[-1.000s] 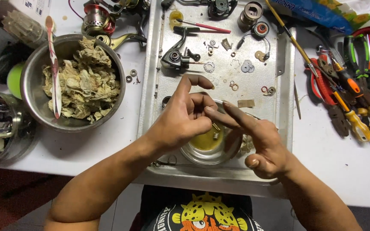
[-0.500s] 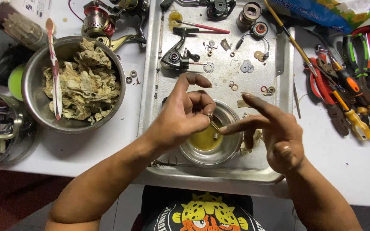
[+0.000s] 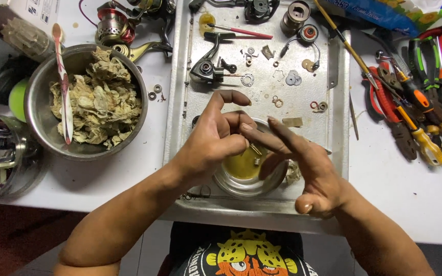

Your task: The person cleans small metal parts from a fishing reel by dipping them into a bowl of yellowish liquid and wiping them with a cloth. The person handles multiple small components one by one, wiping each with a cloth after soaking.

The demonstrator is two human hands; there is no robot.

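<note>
Silver tray; small bowl holds yellowish, perhaps oily, liquid.

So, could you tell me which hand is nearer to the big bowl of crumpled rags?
Left. The left hand is beside the rag bowl, just to its right; the right hand lies farther right, beyond the small bowl of yellow liquid.
</note>
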